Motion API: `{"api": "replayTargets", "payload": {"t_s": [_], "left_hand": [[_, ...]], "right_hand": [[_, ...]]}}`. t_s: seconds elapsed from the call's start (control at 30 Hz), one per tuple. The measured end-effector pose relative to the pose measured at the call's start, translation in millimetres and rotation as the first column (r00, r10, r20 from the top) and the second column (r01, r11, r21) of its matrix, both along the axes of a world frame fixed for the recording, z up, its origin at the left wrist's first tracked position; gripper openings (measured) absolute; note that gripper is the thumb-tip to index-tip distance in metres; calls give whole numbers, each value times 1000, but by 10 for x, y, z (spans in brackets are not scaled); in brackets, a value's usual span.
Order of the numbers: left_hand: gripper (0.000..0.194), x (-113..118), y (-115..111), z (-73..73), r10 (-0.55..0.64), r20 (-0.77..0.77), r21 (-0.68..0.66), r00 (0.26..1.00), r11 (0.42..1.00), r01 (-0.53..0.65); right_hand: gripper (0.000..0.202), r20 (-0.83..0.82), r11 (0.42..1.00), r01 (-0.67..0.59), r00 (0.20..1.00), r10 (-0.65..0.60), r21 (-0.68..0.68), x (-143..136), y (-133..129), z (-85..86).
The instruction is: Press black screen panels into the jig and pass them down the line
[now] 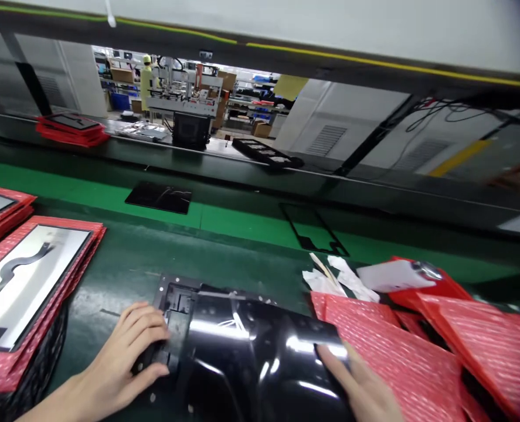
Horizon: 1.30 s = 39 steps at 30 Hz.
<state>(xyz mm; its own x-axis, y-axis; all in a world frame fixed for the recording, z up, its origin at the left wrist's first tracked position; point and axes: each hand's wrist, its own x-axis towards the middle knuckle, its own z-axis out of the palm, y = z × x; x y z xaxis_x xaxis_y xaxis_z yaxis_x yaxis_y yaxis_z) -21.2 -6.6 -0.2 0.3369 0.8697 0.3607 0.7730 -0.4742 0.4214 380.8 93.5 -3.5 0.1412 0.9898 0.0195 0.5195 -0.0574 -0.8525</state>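
A glossy black flexible sheet (pixel 264 346), bowed and full of reflections, lies over much of a dark frame-like fixture (pixel 178 328) on the green bench. At the sheet's right edge my right hand (pixel 360 378) is closed, thumb on top and the other fingers partly hidden. My left hand (pixel 134 351) curls around a dark part at the fixture's left end, with fingers and thumb bent toward each other. The fixture's recessed left end shows, with small light dots around its border; the sheet hides the rest.
Red bubble-wrap pouches (pixel 387 346) lie right, beside crumpled white scraps (pixel 352 278). At left sits a stack of screen panels (pixel 35 275) on red bubble wrap. Farther back are a black panel (pixel 159 197), a thin black frame (pixel 315 228) and an overhead shelf (pixel 260 26).
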Motion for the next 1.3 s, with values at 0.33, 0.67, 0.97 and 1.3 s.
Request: {"api": "replayTargets", "payload": {"t_s": [0.33, 0.67, 0.97, 1.3], "left_hand": [[67, -120, 134, -44, 4, -249, -77, 968, 997, -24], [67, -164, 133, -107, 24, -205, -101, 979, 994, -45], [68, -164, 132, -232, 44, -202, -61, 979, 997, -57], [54, -154, 90, -171, 125, -89, -273, 988, 951, -144]], "right_hand": [[56, -147, 972, -209, 970, 193, -105, -687, 261, -166], [55, -162, 961, -216, 969, 189, -171, -734, 290, -159], [55, -174, 985, -106, 981, 81, -138, -866, 238, -77], [62, -152, 972, -129, 983, 99, -196, -861, 273, -41]]}}
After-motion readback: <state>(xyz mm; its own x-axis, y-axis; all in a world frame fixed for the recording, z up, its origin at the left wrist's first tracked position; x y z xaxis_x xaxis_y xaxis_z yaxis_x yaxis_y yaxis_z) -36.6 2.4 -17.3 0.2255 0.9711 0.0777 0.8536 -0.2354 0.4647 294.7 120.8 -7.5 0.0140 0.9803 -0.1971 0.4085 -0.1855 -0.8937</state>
